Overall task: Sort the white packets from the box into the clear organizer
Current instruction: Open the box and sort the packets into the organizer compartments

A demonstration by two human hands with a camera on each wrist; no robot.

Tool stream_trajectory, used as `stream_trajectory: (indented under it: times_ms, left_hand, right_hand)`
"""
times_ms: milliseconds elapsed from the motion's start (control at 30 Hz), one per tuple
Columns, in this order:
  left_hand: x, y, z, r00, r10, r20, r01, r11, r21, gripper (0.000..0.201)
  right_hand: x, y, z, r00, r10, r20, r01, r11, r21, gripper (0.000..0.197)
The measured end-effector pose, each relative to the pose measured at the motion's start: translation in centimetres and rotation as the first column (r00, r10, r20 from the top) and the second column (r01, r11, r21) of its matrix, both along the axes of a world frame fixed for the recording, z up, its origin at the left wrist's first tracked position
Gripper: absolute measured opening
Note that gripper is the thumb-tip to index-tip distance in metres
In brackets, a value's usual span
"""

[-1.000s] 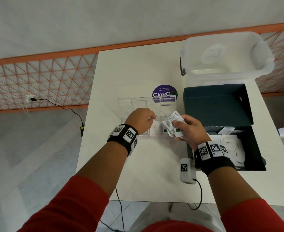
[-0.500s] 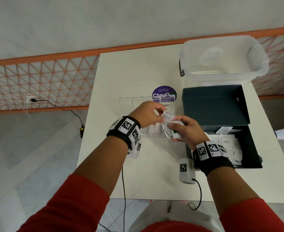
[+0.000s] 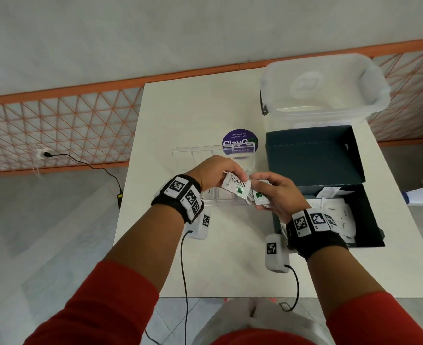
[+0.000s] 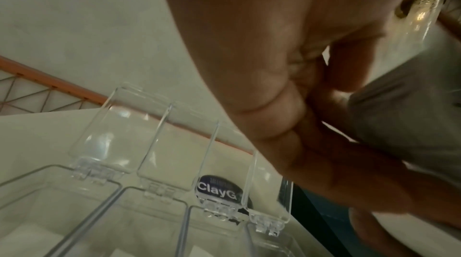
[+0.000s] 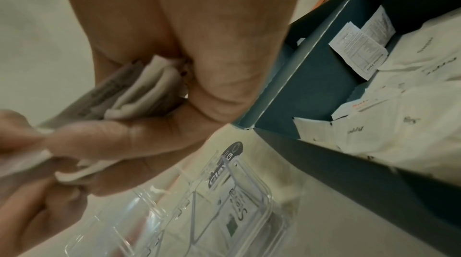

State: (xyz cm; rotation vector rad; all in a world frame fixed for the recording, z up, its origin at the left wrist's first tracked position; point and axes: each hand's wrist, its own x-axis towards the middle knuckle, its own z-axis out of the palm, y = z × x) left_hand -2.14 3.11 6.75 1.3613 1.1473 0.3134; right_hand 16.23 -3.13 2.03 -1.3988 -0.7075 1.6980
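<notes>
Fingers [image 3: 238, 173] of the left hand [image 3: 214, 171] curl down and pinch the top edge of a white packet [image 3: 236, 186] printed "Stevia" with a green mark, held above the clear organizer [image 3: 200, 153]. Beside it, touching that packet, the right hand [image 3: 277, 192] is curled round a small fanned stack of packets [image 5: 139, 87], thin, flat paper sachets with crimped edges, thumb across the top. Both forearms reach forward from red sleeves, wrists bent slightly inward so the hands meet over the organizer's near right end; each wrist wears a black band with square black-and-white markers.

The organizer is hard transparent plastic, a row of rectangular compartments with hinged lids standing open; one right-hand compartment holds a "Stevia" packet [image 5: 237, 216] lying flat. It sits on a smooth pale surface [image 3: 180, 113]. To its right, an open dark teal cardboard box [image 3: 312, 158] holds more loose white packets [image 3: 337, 212]. Behind the box stands a frosted plastic tub [image 3: 330, 95]. A round purple sticker [image 3: 238, 138] lies under the organizer's lids.
</notes>
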Motion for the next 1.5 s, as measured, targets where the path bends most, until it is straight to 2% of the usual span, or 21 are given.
stream_trajectory:
  times_ms: [100,167,267,367,467,567,667,767,867,1033,1167,1333,1433,1500]
  left_hand:
    - [0.2,0.2,-0.1,0.993,-0.105,-0.049,0.107,0.994,0.021,0.022]
    - [0.5,0.5,-0.2,0.991,-0.102,-0.09,0.106,0.994,0.037,0.035]
    - [0.8,1.1,-0.7,0.987,0.019,-0.161,0.007,0.987,0.162,0.046]
    - [1.0,1.5,-1.2,0.955,0.152,-0.256,-0.071,0.951,0.303,0.038]
    - [1.3,1.8,-1.8,0.912,0.094,-0.399,0.063,0.93,0.363,0.02]
    - [2.1,2.0,-2.4,0.865,-0.023,-0.502,0.227,0.909,0.35,0.023]
    - [3.2,2.0,-3.1,0.829,-0.074,-0.554,0.333,0.861,0.384,0.025]
    - [3.9,2.0,-4.2,0.821,-0.049,-0.569,0.329,0.855,0.401,0.028]
    - [4.3,1.8,-5.2,0.815,-0.028,-0.579,0.326,0.848,0.418,0.021]
    - [4.3,1.2,-6.6,0.72,0.054,-0.692,0.465,0.702,0.54,0.02]
    - [4.3,0.6,-6.9,0.604,0.055,-0.795,0.579,0.656,0.484,0.016]
    - [4.6,-0.5,-7.0,0.456,-0.002,-0.89,0.699,0.619,0.357,0.027]
    - [4.7,-0.7,-7.1,0.417,0.002,-0.909,0.716,0.616,0.329,0.032]
    - [4.4,-0.6,-7.2,0.424,-0.017,-0.906,0.713,0.623,0.322,0.033]
  right_hand:
    - [0.3,-0.1,-0.1,1.0,0.026,-0.008,-0.026,1.0,0.0,0.009]
    - [0.4,-0.1,-0.2,0.999,0.05,-0.001,-0.05,0.999,-0.01,0.007]
    - [0.8,-0.2,-0.5,0.997,0.07,0.03,-0.069,0.997,-0.023,0.01]
    - [1.6,-0.4,-1.1,0.998,0.01,0.055,-0.008,0.999,-0.033,0.009]
    - [2.6,-0.4,-1.6,0.994,-0.08,0.074,0.082,0.996,-0.032,0.006]
    - [3.1,-0.3,-1.9,0.991,-0.116,0.069,0.118,0.992,-0.032,0.006]
    - [3.2,0.0,-2.0,0.991,-0.104,0.081,0.107,0.994,-0.027,0.007]
    - [3.2,0.3,-2.1,0.993,-0.094,0.072,0.095,0.995,-0.017,0.006]
    - [3.3,0.6,-2.1,0.993,-0.091,0.073,0.092,0.996,-0.015,0.007]
    - [3.4,0.8,-2.3,0.995,-0.079,0.068,0.08,0.997,-0.017,0.007]
    - [2.9,1.1,-2.5,0.995,-0.076,0.062,0.077,0.997,-0.02,0.006]
    - [2.4,1.3,-2.6,0.996,-0.058,0.064,0.06,0.998,-0.02,0.008]
    - [2.4,1.0,-2.4,0.996,-0.055,0.073,0.057,0.998,-0.023,0.007]
    - [2.5,0.8,-2.3,0.995,-0.065,0.07,0.067,0.997,-0.029,0.007]
